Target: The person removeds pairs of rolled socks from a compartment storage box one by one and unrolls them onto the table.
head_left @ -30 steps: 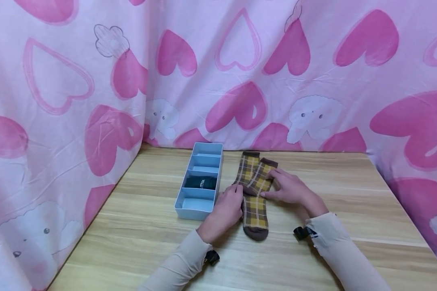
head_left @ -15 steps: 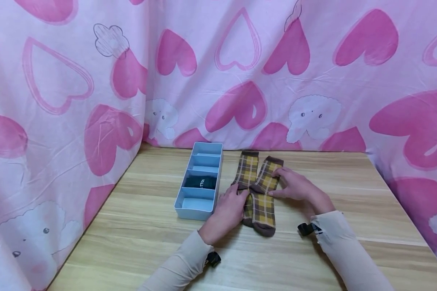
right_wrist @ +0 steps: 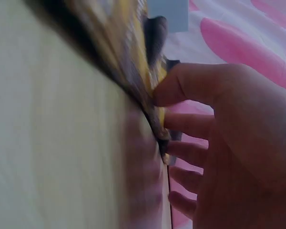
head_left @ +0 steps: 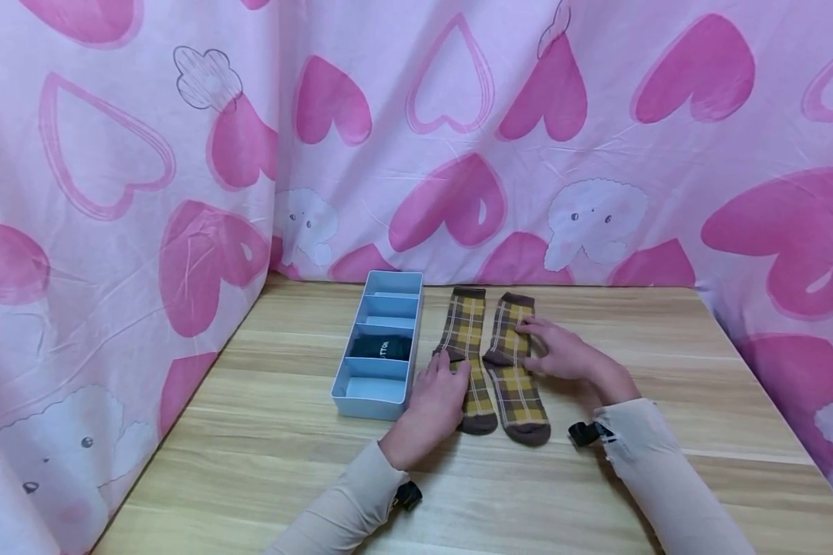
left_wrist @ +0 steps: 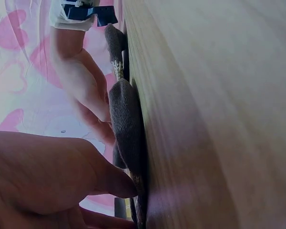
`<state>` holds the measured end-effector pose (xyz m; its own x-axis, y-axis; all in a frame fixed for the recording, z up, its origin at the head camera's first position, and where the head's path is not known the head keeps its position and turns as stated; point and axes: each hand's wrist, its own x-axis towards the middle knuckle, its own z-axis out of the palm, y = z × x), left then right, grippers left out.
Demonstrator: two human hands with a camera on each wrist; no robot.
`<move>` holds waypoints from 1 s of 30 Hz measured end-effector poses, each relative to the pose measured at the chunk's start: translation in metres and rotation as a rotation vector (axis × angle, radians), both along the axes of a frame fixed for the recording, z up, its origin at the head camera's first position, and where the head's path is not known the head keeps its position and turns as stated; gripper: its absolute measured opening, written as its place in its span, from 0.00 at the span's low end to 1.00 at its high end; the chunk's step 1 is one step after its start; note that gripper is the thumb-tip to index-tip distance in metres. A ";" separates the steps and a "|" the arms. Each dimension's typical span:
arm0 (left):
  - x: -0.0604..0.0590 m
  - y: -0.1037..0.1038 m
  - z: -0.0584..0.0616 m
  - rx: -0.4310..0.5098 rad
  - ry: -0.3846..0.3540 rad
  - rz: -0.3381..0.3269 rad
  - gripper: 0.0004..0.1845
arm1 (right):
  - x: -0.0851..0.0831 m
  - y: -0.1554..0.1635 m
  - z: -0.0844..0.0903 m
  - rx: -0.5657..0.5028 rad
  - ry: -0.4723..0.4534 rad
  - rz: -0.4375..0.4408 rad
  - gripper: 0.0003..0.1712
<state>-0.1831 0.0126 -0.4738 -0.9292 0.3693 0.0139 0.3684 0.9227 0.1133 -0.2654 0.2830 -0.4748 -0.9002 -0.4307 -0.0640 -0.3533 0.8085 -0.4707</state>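
Two yellow-and-brown plaid socks lie side by side on the table, dark toes toward me. My left hand rests at the left edge of the left sock, near its heel. In the left wrist view, the thumb tip touches that sock close to its dark toe. My right hand is at the right edge of the other sock. The right wrist view shows its thumb against the fabric and the fingers spread along the edge.
Left of the socks stands a light blue divided box; a rolled dark green sock with white lettering sits in one compartment. Pink heart-patterned curtains hang behind and at both sides of the wooden table.
The right sock has slid right, off the left one, and its toe has swung rightward, leaving a narrow gap. My right hand moved slightly right with it; the left hand stayed almost in place.
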 end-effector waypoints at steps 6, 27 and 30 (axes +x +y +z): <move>0.001 0.000 0.002 -0.002 -0.012 0.011 0.30 | 0.001 -0.007 -0.007 0.047 0.062 0.034 0.43; -0.007 -0.013 0.035 0.237 0.061 -0.103 0.18 | 0.005 -0.019 0.004 -0.045 0.101 0.013 0.36; -0.012 -0.019 0.036 0.303 0.085 -0.103 0.15 | 0.005 -0.022 0.006 -0.073 0.124 0.010 0.35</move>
<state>-0.1953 -0.0060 -0.4376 -0.8779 0.4289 0.2130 0.4782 0.8091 0.3416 -0.2607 0.2607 -0.4691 -0.8951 -0.4389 0.0790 -0.4199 0.7698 -0.4807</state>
